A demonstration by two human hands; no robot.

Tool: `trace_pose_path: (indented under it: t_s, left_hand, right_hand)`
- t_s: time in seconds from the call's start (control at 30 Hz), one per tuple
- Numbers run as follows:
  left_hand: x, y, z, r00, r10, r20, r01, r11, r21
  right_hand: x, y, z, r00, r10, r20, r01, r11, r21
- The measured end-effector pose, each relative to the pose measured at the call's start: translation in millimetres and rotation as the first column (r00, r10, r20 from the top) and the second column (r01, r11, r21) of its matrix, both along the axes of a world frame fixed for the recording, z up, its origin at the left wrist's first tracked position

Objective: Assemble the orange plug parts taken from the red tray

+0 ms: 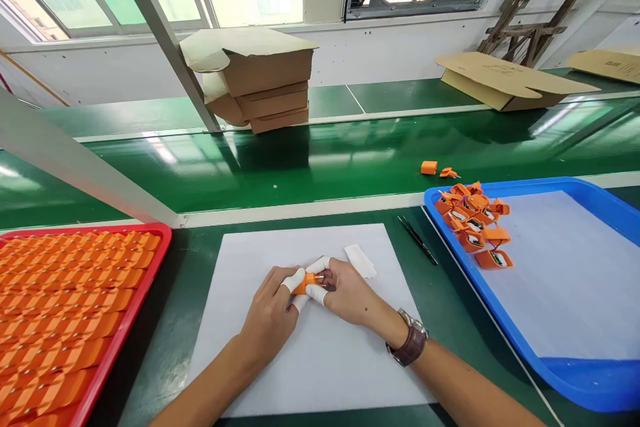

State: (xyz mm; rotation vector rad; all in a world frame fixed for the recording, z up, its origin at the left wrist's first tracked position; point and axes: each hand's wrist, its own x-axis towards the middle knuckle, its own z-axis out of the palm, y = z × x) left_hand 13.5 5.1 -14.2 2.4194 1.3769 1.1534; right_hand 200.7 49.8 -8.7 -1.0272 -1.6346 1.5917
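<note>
Above a white sheet (320, 373) on the bench, my two hands meet around a small orange plug (306, 282) with metal pins pointing right. My left hand (273, 310) pinches its left end. White covers wrap several fingertips of both hands. My right hand (345, 290), with a brown-strapped watch (411, 339) on its wrist, has thumb and index finger closed on the pin end. Fingers hide part of the plug. Just beyond my right hand lies a folded white wipe (360, 260).
A red tray (163, 240) at left holds rows of orange pieces. The blue tray (505, 340) at right holds open orange housings (473, 217) with small boards inside. Black tweezers (418, 240) lie between sheet and blue tray. Two orange parts (429, 167) and stacked cardboard boxes (270, 80) sit farther back.
</note>
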Motion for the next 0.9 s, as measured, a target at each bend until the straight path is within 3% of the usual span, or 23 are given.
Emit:
trace_pose_path:
  t_s: [0.23,0.4,0.53,0.7,0.9]
  left_hand:
    - [-8,0,0.9,0.999,-0.007,0.036,0.012,0.991,-0.137]
    - [-22,5,18.8,1.000,0.002,-0.002,-0.002,0.964,-0.267]
    - [-39,11,31.6,0.998,0.034,-0.044,-0.050,0.901,-0.431]
    - [-50,15,33.6,0.999,0.007,0.035,0.014,0.829,-0.560]
    - [-48,15,34.1,0.997,0.051,0.055,-0.006,0.784,-0.621]
  right_hand:
    - [0,-2,-0.2,1.000,-0.012,-0.006,0.012,0.999,0.033]
    - [1,-2,8.0,0.995,0.023,-0.093,-0.023,1.000,-0.004]
    - [3,-1,8.4,1.000,-0.003,-0.016,0.003,1.000,0.006]
    - [1,-3,6.6,0.998,-0.003,0.068,-0.004,0.994,0.113]
    - [1,-7,8.8,0.990,-0.007,0.141,-0.036,0.953,0.301]
